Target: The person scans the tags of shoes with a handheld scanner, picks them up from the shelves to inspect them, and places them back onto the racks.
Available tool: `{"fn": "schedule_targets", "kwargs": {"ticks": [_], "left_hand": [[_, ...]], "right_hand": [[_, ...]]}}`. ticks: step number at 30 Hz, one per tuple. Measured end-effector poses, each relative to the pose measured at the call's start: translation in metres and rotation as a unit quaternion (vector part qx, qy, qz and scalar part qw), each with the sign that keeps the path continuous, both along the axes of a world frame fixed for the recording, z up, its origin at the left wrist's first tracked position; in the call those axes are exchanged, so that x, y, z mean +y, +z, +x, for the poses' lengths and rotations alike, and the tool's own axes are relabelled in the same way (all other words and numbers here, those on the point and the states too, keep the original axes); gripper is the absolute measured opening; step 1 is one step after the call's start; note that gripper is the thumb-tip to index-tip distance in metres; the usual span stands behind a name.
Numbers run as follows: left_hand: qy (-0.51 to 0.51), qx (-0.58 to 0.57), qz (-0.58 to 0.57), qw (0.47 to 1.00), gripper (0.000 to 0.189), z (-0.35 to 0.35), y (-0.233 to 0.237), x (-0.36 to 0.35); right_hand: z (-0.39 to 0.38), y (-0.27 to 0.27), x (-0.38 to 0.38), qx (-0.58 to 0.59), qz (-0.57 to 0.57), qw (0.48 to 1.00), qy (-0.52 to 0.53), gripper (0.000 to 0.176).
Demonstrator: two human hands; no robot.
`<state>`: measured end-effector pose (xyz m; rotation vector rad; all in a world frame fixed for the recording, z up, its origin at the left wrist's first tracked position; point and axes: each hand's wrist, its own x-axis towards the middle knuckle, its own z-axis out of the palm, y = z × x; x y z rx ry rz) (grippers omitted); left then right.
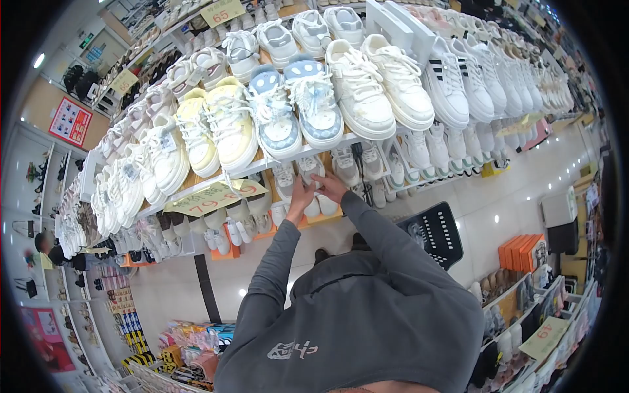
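A white and grey sneaker (309, 165) sits on the lower shelf, just under the front edge of the upper one. My left hand (301, 196) has its fingers closed at the sneaker's toe. From the other side my right hand (332, 188) meets it, fingers bent in at the same toe. The fingertips partly cover the front of the shoe. More grey and white sneakers (344, 167) stand to the right on that shelf. Above are a blue and white pair (314, 108) and a yellow and white pair (229, 121).
A yellow price sign (213, 198) hangs on the shelf edge at left. White sneakers (357, 85) crowd the upper shelf. A black basket (438, 232) is on the floor to my right. Orange boxes (522, 253) and another shoe rack (524, 308) stand behind at right.
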<state>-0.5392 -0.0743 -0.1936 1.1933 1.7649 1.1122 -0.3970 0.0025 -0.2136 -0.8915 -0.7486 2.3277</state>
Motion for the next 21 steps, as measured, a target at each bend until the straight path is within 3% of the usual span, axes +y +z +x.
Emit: {"fn": "schedule_targets", "kwargs": {"ticks": [2,6,9,12,15,18,21], "left_hand": [[-0.001,0.011,-0.032,0.999,0.071,0.002,0.011,-0.004],[0.008,0.012,-0.002,1.000,0.067,0.000,0.014,-0.004],[0.076,0.134,0.193,0.969,0.057,-0.005,-0.004,0.010],[0.088,0.136,0.173,0.972,0.057,0.000,0.052,0.013],[-0.001,0.258,0.104,0.960,0.036,-0.023,0.059,0.034],[-0.050,0.337,0.183,0.922,0.024,-0.040,0.038,0.053],[-0.081,0.274,0.071,0.956,0.024,-0.052,0.034,0.067]], "right_hand": [[0.000,-0.002,-0.001,-0.015,-0.001,1.000,0.002,0.052],[0.001,0.016,-0.005,-0.028,0.041,0.999,0.016,0.077],[-0.009,-0.014,-0.001,-0.084,0.058,0.995,-0.006,0.083],[-0.010,-0.008,-0.009,-0.148,0.078,0.985,-0.033,0.086],[-0.014,-0.016,-0.013,-0.171,0.117,0.977,-0.051,0.085],[-0.025,-0.041,-0.015,-0.234,0.146,0.958,-0.083,0.076],[-0.021,-0.013,-0.028,-0.295,0.130,0.942,-0.088,0.074]]}}
